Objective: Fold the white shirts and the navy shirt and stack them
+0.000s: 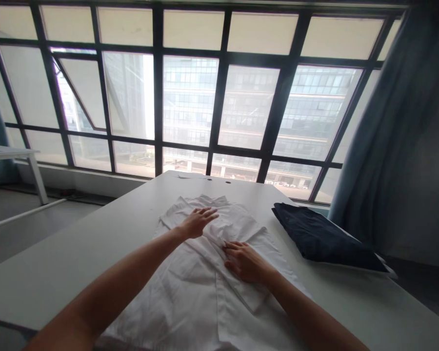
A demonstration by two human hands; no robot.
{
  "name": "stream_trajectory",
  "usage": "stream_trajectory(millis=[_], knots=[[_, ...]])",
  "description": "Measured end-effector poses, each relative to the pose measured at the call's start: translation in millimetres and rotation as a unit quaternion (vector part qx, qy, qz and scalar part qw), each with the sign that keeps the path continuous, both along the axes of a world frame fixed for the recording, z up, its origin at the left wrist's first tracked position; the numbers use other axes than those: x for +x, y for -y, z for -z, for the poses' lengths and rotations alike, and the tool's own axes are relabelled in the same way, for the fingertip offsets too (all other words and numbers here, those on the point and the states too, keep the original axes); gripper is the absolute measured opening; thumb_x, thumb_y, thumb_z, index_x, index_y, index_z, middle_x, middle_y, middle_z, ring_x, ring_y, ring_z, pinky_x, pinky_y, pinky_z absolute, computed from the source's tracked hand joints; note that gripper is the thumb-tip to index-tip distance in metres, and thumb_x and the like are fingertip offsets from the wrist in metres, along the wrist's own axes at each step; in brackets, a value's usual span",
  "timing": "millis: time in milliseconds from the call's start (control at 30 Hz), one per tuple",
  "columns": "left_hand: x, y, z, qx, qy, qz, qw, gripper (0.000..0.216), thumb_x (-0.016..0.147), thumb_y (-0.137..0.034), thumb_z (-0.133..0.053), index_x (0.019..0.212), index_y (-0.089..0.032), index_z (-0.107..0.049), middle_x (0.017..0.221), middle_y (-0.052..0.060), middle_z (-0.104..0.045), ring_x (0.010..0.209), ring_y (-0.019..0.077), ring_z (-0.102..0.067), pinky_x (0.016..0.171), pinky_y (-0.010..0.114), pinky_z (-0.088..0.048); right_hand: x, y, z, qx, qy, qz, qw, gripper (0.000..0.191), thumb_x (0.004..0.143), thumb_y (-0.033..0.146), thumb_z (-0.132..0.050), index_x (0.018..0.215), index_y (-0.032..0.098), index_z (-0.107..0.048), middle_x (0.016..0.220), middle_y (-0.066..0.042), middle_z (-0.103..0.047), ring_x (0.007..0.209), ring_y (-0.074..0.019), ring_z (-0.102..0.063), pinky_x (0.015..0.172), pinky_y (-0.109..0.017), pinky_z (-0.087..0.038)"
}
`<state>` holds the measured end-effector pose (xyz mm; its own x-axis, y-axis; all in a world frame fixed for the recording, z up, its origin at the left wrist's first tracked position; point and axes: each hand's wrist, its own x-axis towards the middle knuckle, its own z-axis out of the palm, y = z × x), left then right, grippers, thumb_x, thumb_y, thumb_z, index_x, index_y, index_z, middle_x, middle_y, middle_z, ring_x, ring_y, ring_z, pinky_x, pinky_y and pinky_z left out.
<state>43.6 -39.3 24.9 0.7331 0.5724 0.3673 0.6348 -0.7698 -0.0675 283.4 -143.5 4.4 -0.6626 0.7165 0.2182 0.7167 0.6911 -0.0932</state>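
Note:
A white shirt [190, 282] lies spread lengthwise on the table, its collar end away from me and a placket line running down its middle. One sleeve is folded diagonally across the front, with wrinkles in the cloth. My left hand [199, 222] is over the upper part of the shirt, palm down, fingers stretched out. Lower and to the right, my right hand [245, 262] rests on the folded sleeve, fingers extended and thumb apart. Cloth bunches up by its fingertips. The undersides of both hands are hidden.
The white table [106, 243] reaches toward a large window wall. Folded dark navy clothing [325, 239] lies at the table's right edge. A blue-grey curtain [388, 131] hangs at right. Another white table [14, 152] stands at left.

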Motion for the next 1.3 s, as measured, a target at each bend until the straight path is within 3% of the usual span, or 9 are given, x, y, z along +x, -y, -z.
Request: stream_trajectory(millis=[133, 233, 567, 667, 767, 833, 1067, 1200, 1300], knots=[[36, -9, -4.1, 0.059, -0.165, 0.165, 0.971, 0.058, 0.07, -0.002, -0.059, 0.122, -0.026, -0.064, 0.155, 0.002, -0.038, 0.146, 0.0264, -0.024, 0.119, 0.053, -0.01, 1, 1, 0.7, 0.006, -0.011, 0.003, 1.0, 0.041, 0.093, 0.036, -0.05, 0.128, 0.018, -0.062, 0.136, -0.012, -0.059, 0.126, -0.0288, -0.053, 0.106, -0.043, -0.04], [47, -15, -4.0, 0.084, -0.22, 0.195, 0.952, 0.029, 0.063, -0.009, -0.07, 0.088, -0.023, -0.073, 0.143, 0.003, -0.055, 0.142, 0.0304, -0.033, 0.12, 0.054, -0.003, 2, 0, 0.3, 0.003, -0.011, 0.004, 1.0, 0.043, 0.093, 0.038, -0.05, 0.129, 0.018, -0.061, 0.137, -0.012, -0.059, 0.126, -0.0291, -0.053, 0.105, -0.043, -0.041], [-50, 16, -34.7, 0.212, -0.098, -0.006, 0.972, 0.009, 0.08, -0.023, -0.072, 0.074, -0.017, -0.068, 0.156, 0.009, -0.035, 0.143, 0.0332, -0.03, 0.118, 0.057, -0.004, 4, -12, 7.1, -0.014, -0.039, 0.065, 0.997, 0.05, 0.089, 0.046, -0.057, 0.128, 0.014, -0.061, 0.141, -0.015, -0.055, 0.128, -0.0303, -0.052, 0.108, -0.041, -0.039], [-79, 44, -33.0, 0.165, -0.046, -0.007, 0.985, 0.018, 0.086, -0.027, -0.066, 0.071, -0.018, -0.067, 0.146, 0.009, -0.049, 0.135, 0.0324, -0.041, 0.117, 0.059, -0.01, 1, -13, 9.8, -0.012, -0.049, 0.1, 0.994, 0.056, 0.09, 0.048, -0.055, 0.133, 0.012, -0.058, 0.146, -0.017, -0.049, 0.133, -0.0305, -0.047, 0.112, -0.041, -0.034], [-95, 69, -23.2, 0.023, -0.02, 0.024, 0.999, 0.026, 0.089, -0.038, -0.064, 0.072, -0.019, -0.066, 0.102, 0.009, -0.071, 0.101, 0.0235, -0.063, 0.104, 0.044, -0.038, -1, -12, 11.2, -0.005, -0.052, 0.119, 0.992, 0.06, 0.09, 0.05, -0.054, 0.136, 0.01, -0.056, 0.148, -0.018, -0.046, 0.136, -0.0308, -0.044, 0.114, -0.043, -0.032], [-99, 81, -17.1, -0.091, -0.003, 0.024, 0.996, 0.036, 0.086, -0.049, -0.064, 0.067, -0.018, -0.064, 0.073, 0.004, -0.067, 0.074, 0.0168, -0.062, 0.084, 0.031, -0.047, 1, -13, 11.1, 0.015, -0.053, 0.121, 0.991, 0.056, 0.089, 0.047, -0.056, 0.131, 0.01, -0.06, 0.145, -0.017, -0.05, 0.134, -0.0315, -0.045, 0.113, -0.044, -0.032], [-97, 88, -12.6, -0.44, 0.054, 0.05, 0.895, 0.074, 0.089, -0.074, -0.033, 0.06, -0.014, -0.065, 0.052, 0.004, -0.059, 0.049, 0.0129, -0.054, 0.055, 0.023, -0.043, 25, -23, 8.9, -0.009, -0.12, 0.117, 0.986, 0.022, 0.087, 0.033, -0.057, 0.086, 0.021, -0.075, 0.109, -0.007, -0.074, 0.099, -0.0234, -0.068, 0.093, -0.034, -0.049], [-92, 83, -3.7, -0.306, 0.087, -0.075, 0.945, 0.056, 0.085, -0.067, -0.049, 0.082, -0.016, -0.071, 0.079, 0.008, -0.071, 0.069, 0.0195, -0.065, 0.065, 0.026, -0.048, 37, -33, 13.5, 0.006, -0.173, 0.152, 0.973, 0.026, 0.089, 0.035, -0.052, 0.084, 0.02, -0.073, 0.104, -0.008, -0.074, 0.096, -0.0224, -0.069, 0.089, -0.033, -0.051], [-87, 84, 3.2, -0.238, 0.06, -0.138, 0.959, 0.048, 0.077, -0.05, -0.066, 0.113, -0.019, -0.066, 0.108, 0.01, -0.069, 0.094, 0.0253, -0.064, 0.083, 0.031, -0.047, 45, -42, 22.9, 0.028, -0.137, 0.199, 0.97, 0.037, 0.09, 0.039, -0.053, 0.115, 0.017, -0.069, 0.131, -0.015, -0.063, 0.122, -0.0265, -0.058, 0.105, -0.04, -0.042]])
